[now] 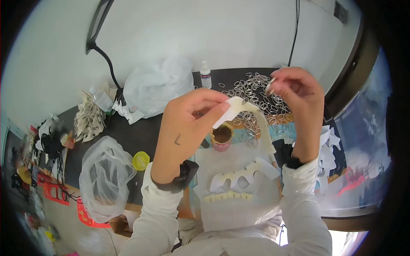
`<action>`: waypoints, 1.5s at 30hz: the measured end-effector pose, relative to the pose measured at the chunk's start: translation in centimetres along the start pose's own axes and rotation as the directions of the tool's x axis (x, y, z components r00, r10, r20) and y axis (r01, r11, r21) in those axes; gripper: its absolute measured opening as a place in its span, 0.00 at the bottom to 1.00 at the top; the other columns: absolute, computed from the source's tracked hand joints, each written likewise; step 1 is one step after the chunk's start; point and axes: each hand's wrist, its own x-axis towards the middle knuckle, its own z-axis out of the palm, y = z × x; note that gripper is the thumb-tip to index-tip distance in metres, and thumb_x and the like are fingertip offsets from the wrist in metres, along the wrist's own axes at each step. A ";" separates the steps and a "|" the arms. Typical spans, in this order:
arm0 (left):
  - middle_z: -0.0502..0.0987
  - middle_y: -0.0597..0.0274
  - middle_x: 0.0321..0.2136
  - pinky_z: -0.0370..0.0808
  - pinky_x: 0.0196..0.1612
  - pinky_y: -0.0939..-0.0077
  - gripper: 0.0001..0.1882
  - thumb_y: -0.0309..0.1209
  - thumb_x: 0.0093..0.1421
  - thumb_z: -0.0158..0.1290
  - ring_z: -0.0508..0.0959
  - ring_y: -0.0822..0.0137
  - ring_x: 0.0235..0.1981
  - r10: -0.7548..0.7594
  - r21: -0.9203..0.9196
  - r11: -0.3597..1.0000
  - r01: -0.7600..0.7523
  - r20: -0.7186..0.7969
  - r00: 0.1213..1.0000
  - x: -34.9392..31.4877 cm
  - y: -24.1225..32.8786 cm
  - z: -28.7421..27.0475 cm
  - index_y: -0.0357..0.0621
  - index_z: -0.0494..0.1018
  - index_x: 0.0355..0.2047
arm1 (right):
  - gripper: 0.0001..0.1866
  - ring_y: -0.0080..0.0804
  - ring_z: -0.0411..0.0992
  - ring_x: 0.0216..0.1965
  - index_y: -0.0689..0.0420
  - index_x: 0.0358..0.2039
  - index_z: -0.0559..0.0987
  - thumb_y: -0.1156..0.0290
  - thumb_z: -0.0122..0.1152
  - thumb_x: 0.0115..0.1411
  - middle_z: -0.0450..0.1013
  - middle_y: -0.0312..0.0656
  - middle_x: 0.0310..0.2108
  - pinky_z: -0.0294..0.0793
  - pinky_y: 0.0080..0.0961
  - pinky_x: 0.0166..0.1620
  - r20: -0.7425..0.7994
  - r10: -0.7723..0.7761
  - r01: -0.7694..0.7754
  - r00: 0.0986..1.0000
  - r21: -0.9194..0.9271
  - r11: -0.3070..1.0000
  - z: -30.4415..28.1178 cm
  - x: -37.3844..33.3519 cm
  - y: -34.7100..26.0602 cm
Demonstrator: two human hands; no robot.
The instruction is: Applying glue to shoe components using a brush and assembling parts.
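Note:
My left hand (pixel 181 119) pinches the end of a bent white-and-cream strip (pixel 265 130) between thumb and fingers. The strip arches over to the right and hangs down. Level with it on the right, my right hand (pixel 304 94) holds a silver oval ring (pixel 269 85) at its fingertips, apart from the strip. Below the strip is an open jar of brown stuff (pixel 222 134). On a pale sheet (pixel 213 160) nearer me lie a white piece with arched cutouts (pixel 260 170) and a row of small cream pieces (pixel 230 196).
Loose silver oval rings (pixel 250 87) are heaped across the dark table (pixel 153 126). A small white bottle (pixel 205 76) stands by a stuffed plastic bag (pixel 160 85). A clear bag (pixel 106 179) and yellow lid (pixel 141 161) lie left; white scraps (pixel 329 145) lie right.

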 end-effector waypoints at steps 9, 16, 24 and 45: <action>0.82 0.66 0.29 0.71 0.30 0.86 0.08 0.30 0.63 0.57 0.77 0.81 0.29 -0.086 -0.103 0.991 0.080 -0.053 0.995 0.3 0.0 1.2 0.39 0.77 0.39 | 0.07 0.21 0.77 0.33 0.62 0.34 0.81 0.80 0.68 0.54 0.79 0.37 0.32 0.77 0.17 0.41 0.112 0.031 -0.016 0.993 -0.133 0.991 1.9 -0.5 1.4; 0.82 0.66 0.31 0.71 0.31 0.87 0.08 0.30 0.63 0.57 0.77 0.81 0.31 -0.047 -0.121 0.992 0.040 -0.056 0.997 0.7 -0.3 1.4 0.39 0.77 0.40 | 0.07 0.19 0.76 0.32 0.62 0.34 0.81 0.78 0.69 0.55 0.79 0.35 0.30 0.75 0.16 0.38 0.164 0.132 -0.135 0.977 0.006 0.991 1.7 0.1 2.2; 0.80 0.66 0.32 0.71 0.31 0.86 0.09 0.29 0.63 0.57 0.76 0.80 0.32 -0.034 -0.168 0.985 0.026 -0.044 0.998 0.7 -0.8 1.9 0.40 0.77 0.43 | 0.07 0.18 0.76 0.32 0.61 0.34 0.81 0.79 0.68 0.55 0.79 0.35 0.30 0.75 0.15 0.37 0.215 0.198 -0.215 0.956 0.056 0.975 1.9 -0.1 2.5; 0.66 0.72 0.20 0.60 0.25 0.86 0.16 0.39 0.70 0.44 0.63 0.82 0.21 0.111 -0.294 0.949 -0.116 -0.036 0.993 0.8 -1.7 0.4 0.43 0.70 0.29 | 0.07 0.20 0.76 0.33 0.64 0.35 0.80 0.82 0.67 0.55 0.78 0.38 0.33 0.75 0.16 0.39 0.136 0.039 -0.038 0.990 -0.006 0.999 1.4 -0.1 2.4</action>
